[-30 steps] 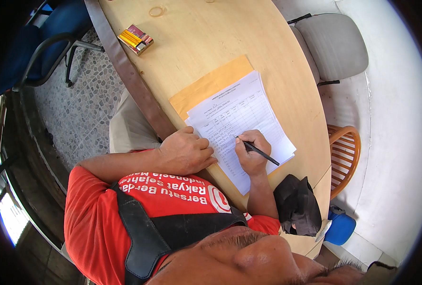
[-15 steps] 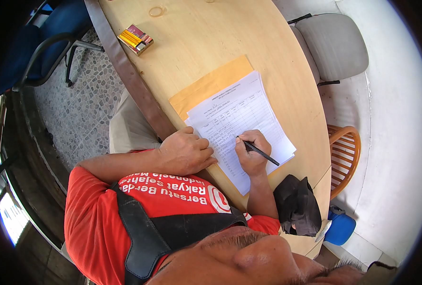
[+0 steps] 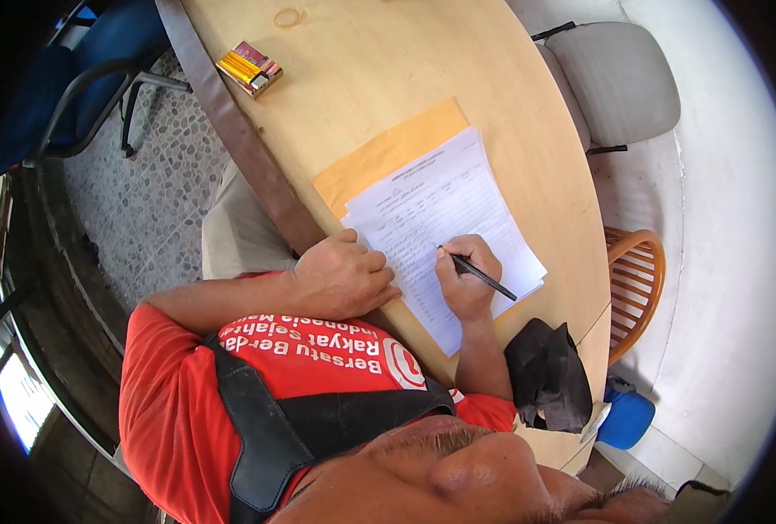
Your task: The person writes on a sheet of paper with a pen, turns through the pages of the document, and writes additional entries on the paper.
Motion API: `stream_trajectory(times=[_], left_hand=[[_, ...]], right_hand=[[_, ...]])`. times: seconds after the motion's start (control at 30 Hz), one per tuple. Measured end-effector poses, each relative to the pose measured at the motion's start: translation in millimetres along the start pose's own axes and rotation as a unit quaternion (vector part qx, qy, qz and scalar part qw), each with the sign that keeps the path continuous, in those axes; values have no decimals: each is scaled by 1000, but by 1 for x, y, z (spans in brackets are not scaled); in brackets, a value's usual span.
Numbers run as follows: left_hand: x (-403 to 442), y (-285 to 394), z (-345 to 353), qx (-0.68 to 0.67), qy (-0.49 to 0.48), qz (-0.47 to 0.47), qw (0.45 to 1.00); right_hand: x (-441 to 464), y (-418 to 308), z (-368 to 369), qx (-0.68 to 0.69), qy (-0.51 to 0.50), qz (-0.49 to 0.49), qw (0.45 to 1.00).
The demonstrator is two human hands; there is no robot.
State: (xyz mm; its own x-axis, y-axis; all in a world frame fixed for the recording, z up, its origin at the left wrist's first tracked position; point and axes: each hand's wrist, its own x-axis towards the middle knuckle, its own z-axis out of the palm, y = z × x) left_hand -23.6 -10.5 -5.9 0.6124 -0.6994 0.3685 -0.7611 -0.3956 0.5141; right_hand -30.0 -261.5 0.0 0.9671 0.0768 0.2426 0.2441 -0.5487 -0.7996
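My right hand (image 3: 470, 278) grips a black pen (image 3: 491, 281) between thumb and fingers, with its tip at the handwritten rows of a printed form (image 3: 423, 210). The form is the top sheet of a small stack of white paper, and columns and a heading show on it. At the stack's left edge lies my left hand (image 3: 344, 275), its fingers curled in and nothing visible in them. Beneath the papers a brown envelope (image 3: 388, 148) sticks out at the far side.
A lighter lies on a cigarette pack (image 3: 250, 70) at the table's left edge. Beyond it is a rubber band (image 3: 288, 17). A black cloth bag (image 3: 549, 375) sits right of my forearm. Around the wooden table (image 3: 528, 166) stand a grey chair (image 3: 624, 83) and a blue chair (image 3: 100, 52).
The view has shifted slightly, so the table and papers sit a little higher and further right. My right hand keeps the pen on the form, and my left hand stays at the paper's edge.
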Motion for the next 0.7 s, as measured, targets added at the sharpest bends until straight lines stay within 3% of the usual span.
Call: stream_trajectory(times=[0.17, 0.37, 0.47, 0.53, 0.7], left_hand=[[1, 0, -1, 8, 2, 2, 1000], [0, 1, 0, 17, 1, -7, 1000], [0, 1, 1, 14, 8, -10, 1000], [-1, 2, 1, 14, 6, -12, 1000], [0, 1, 1, 9, 2, -11, 1000]], right_hand=[[-2, 7, 1, -1, 0, 0, 1000], [-10, 14, -3, 94, 33, 32, 995], [-11, 5, -6, 118, -1, 42, 992], [-9, -4, -8, 83, -46, -11, 995], [-10, -2, -1, 87, -44, -10, 995]])
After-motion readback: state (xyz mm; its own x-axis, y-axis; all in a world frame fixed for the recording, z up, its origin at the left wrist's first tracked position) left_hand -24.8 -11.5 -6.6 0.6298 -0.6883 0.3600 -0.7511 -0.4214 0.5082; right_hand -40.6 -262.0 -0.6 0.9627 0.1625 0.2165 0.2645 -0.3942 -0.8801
